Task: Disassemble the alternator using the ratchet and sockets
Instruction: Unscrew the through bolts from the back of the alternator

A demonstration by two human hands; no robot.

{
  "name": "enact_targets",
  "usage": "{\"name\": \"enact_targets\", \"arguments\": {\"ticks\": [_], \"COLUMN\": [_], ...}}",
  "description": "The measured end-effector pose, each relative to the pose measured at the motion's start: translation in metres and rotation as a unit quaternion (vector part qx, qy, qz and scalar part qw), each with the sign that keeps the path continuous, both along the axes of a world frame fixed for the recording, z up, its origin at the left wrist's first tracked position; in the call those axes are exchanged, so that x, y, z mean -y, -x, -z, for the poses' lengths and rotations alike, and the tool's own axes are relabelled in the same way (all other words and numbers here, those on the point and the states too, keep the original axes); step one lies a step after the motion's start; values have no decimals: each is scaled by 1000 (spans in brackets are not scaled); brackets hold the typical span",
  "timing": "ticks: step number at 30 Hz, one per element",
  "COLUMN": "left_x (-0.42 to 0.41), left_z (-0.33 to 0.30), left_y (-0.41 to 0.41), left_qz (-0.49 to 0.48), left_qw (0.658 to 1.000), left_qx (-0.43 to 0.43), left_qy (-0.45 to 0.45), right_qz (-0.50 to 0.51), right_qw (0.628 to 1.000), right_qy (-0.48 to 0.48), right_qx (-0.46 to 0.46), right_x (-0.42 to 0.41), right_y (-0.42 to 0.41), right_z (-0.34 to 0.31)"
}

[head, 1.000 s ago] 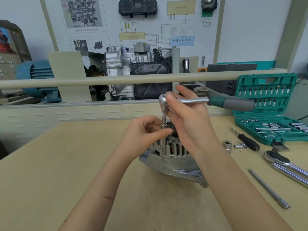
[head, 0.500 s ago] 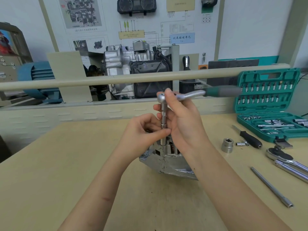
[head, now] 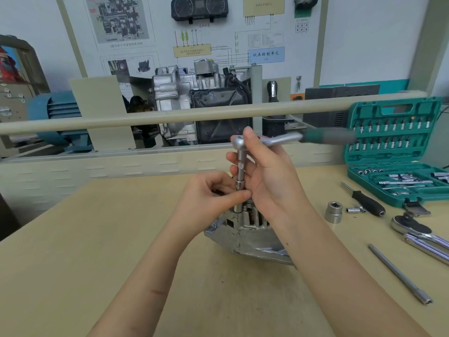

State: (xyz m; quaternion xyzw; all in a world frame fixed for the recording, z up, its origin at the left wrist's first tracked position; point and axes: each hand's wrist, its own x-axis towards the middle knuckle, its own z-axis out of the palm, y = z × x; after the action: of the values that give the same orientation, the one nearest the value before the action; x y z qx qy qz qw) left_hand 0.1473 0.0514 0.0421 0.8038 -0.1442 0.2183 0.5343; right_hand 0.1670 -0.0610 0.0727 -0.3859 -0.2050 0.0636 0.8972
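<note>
Fingers of left hand pinch the extension bar low, thumb pressed on it | right hand fingers curl around the bar, thumb on ratchet head | bar stands upright on alternator, middle of table | handle points right, blurred | loose socket right of alternator | green socket case far right, open

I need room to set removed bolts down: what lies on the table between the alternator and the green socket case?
In the head view, a large loose socket, a small socket piece and a black-handled driver lie between the alternator and the socket case.
</note>
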Motion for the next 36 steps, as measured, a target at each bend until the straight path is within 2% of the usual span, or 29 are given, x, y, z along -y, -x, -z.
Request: {"name": "enact_targets", "arguments": {"ticks": [4, 7, 13, 17, 20, 24, 29, 36], "left_x": [0, -4, 2, 7, 6, 1, 1, 4], "left_z": [-2, -5, -4, -2, -3, -6, -4, -2], "left_y": [1, 4, 6, 4, 4, 7, 7, 4], "left_qz": [12, 53, 11, -10, 2, 47, 24, -5], "left_qw": [1000, 998, 1000, 1000, 1000, 998, 999, 1000], "left_qx": [-14, -37, -9, 7, -8, -39, -33, -18], "left_qy": [2, -17, -16, -23, -21, -32, -19, -14], "right_qz": [2, -13, -33, -1, -1, -18, -29, -14], "right_qw": [1000, 1000, 998, 1000, 1000, 998, 996, 999], "right_qy": [-20, 12, 58, 18, 19, 65, 78, 37], "right_qx": [-2, 5, 15, 4, 0, 17, 29, 35], "right_x": [1, 2, 5, 6, 5, 4, 3, 4], "right_y": [-1, -6, -6, -6, -6, -7, -4, -2], "right_z": [1, 3, 0, -1, 0, 1, -1, -2]}}
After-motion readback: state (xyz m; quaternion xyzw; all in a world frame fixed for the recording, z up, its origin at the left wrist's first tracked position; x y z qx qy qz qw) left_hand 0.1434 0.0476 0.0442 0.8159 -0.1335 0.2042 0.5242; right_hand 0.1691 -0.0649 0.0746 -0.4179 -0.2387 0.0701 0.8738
